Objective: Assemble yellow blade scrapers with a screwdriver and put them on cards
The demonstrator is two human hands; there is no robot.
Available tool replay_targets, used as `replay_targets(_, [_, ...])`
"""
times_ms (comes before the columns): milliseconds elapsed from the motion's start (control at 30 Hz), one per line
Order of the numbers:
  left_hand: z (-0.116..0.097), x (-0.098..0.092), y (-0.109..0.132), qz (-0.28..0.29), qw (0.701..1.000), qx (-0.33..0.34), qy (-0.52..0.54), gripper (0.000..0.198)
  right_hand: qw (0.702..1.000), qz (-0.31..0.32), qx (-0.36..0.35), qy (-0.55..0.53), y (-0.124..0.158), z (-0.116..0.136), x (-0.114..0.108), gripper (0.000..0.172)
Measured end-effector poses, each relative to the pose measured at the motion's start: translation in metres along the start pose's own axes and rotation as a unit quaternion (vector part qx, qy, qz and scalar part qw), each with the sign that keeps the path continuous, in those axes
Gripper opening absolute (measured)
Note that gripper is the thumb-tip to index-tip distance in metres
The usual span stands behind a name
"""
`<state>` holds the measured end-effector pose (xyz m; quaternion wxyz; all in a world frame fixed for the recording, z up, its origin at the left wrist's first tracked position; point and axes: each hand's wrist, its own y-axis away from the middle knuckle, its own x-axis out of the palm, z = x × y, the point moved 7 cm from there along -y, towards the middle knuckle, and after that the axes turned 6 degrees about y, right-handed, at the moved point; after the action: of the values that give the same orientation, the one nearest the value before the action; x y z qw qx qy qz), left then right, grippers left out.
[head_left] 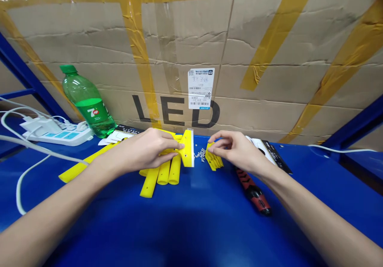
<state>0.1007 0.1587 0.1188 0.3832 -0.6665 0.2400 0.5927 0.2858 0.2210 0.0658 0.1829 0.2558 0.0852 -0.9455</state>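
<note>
Between its thumb and fingers, my left hand (154, 149) grips a yellow scraper (188, 149) whose wide head has a pale strip along its right edge. Several yellow tube handles (163, 173) lie under and beside that hand. My right hand (235, 149) is closed in a pinch at a small cluster of yellow plastic pieces (216, 163), with yellow showing between the fingertips. A scatter of small screws (201, 154) lies between the hands. Below my right wrist is a red and black screwdriver (254, 191), partly hidden by the hand.
A large cardboard box (179, 52) stands behind the blue table (191, 227). At the left are a green soda bottle (86, 101), a white power strip (66, 133) and loose cables (19, 187). Printed cards (273, 155) lie at the right.
</note>
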Motion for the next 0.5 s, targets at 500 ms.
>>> replay_targets(500, [0.015, 0.016, 0.035, 0.004, 0.998, -0.057, -0.012, 0.025, 0.885, 0.047, -0.165, 0.433, -0.034, 0.023, 0.050, 0.013])
